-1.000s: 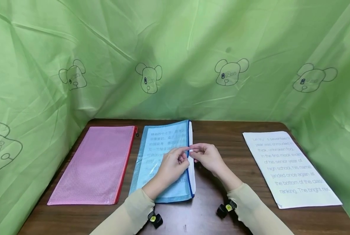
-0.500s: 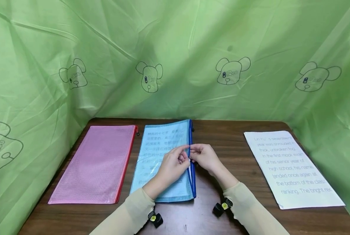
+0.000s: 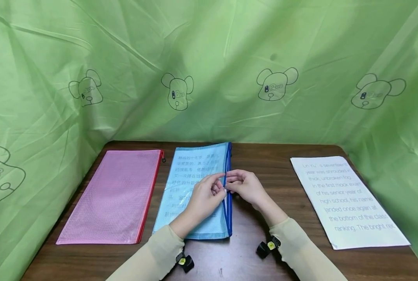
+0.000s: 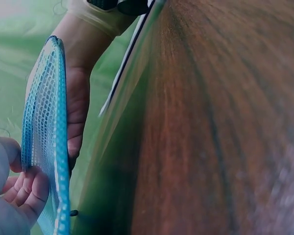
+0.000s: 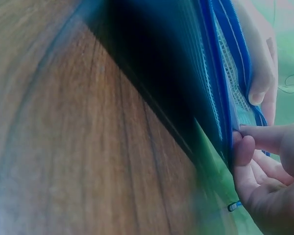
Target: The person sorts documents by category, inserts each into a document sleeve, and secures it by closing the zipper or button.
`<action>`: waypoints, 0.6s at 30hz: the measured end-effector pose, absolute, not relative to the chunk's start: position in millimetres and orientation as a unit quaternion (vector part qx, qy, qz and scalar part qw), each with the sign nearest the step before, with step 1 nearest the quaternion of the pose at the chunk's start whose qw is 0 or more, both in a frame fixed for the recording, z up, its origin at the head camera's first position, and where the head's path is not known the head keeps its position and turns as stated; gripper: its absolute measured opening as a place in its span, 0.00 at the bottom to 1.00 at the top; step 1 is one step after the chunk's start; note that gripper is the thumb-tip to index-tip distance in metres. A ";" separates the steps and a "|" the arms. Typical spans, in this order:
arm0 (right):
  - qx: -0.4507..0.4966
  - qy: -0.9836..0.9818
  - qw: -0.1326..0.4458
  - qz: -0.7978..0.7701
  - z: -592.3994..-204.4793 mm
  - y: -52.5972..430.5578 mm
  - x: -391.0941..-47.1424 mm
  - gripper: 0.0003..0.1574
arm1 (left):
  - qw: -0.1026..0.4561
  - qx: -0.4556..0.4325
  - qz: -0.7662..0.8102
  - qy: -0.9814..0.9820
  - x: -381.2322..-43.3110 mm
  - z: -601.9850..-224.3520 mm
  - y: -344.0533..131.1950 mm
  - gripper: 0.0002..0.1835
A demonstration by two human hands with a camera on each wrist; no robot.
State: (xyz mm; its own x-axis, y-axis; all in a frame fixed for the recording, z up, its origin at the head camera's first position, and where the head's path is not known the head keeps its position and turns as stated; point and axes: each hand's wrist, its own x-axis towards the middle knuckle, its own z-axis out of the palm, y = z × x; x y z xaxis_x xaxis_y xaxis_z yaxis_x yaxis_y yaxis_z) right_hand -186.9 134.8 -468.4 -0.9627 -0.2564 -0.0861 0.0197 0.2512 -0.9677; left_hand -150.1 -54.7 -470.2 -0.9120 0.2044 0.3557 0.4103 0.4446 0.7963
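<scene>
A blue mesh zipper bag [image 3: 166, 207] lies in the middle of the table, with a printed sheet of paper [image 3: 194, 162] showing through its front. Along its right side the zipper mouth gapes, one dark blue strip apart from the other. My left hand [image 3: 205, 195] rests over the bag and pinches the upper edge of the mouth, its fingers curled in. From the right, my right hand [image 3: 245, 187] pinches the lower zipper edge between thumb and fingers. In the right wrist view the zipper strip [image 5: 223, 83] runs into that pinch, and a zipper pull [image 5: 232, 206] hangs below.
A pink mesh bag [image 3: 114, 199] with a red zipper lies flat on the left. Printed white paper [image 3: 345, 203] lies on the right. Green cloth [image 3: 223, 121] with mouse-like drawings hangs behind and beside the wooden table [image 3: 272, 164].
The white paper margin that stuck out past the bag's right edge is now inside, behind the blue zipper strip. Both hands stay close to the same spot.
</scene>
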 end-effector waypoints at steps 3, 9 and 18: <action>-0.075 0.784 0.110 -0.606 -469.2 134.5 -185.7 0.24 | 0.104 -0.182 -0.496 -0.843 -150.0 -470.6 -54.4 0.26; -0.073 0.786 0.098 -0.606 -467.6 131.8 -182.8 0.22 | 0.105 -0.183 -0.497 -0.842 -149.4 -470.1 -53.6 0.26; -0.091 0.785 0.121 -0.601 -465.0 137.2 -184.1 0.22 | 0.097 -0.170 -0.498 -0.845 -148.2 -468.2 -53.8 0.26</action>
State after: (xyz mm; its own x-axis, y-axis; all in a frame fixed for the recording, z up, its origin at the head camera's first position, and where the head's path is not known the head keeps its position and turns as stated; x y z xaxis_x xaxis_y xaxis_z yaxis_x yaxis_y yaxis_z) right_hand -184.1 137.2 -465.0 -0.9544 -0.2876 -0.0800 0.0020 0.2616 -0.9652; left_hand -148.2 -53.8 -468.2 -0.9236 0.1897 0.3330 0.3832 0.4457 0.8090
